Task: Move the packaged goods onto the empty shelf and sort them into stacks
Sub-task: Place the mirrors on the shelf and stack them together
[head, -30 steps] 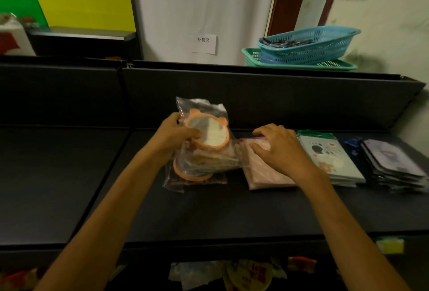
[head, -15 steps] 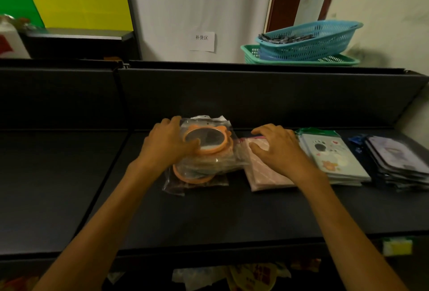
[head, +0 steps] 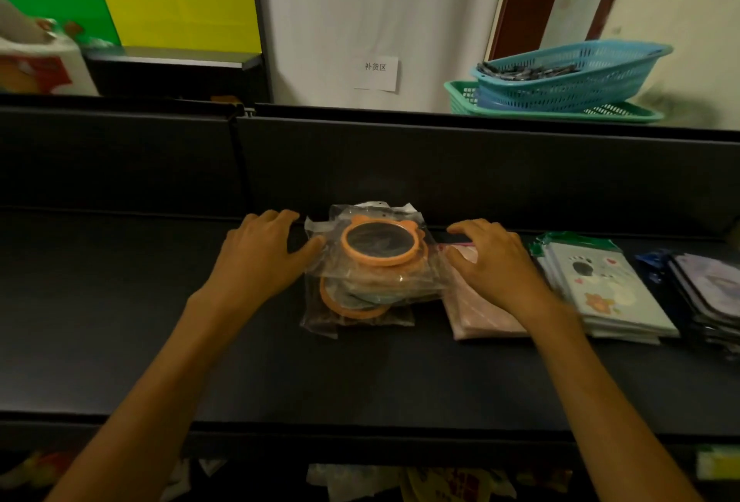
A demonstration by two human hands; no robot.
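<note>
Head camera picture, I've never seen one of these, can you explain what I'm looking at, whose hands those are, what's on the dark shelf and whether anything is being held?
There is no machine here. A person wears a camera on the head, so the one view looks forward and down along their own two bare arms.

The left hand lies beside a stack of clear bags holding orange-rimmed mirrors, its thumb touching the top bag. The right hand rests with loose fingers on a pink packet. Neither hand grips anything.

All of this lies on a dark shelf. Further right sit a stack of green cartoon packets and a stack of dark packets at the picture's edge. So the goods are sorted into piles side by side.

Behind the shelf, blue and green baskets stand against a wall that carries a small paper label.
</note>
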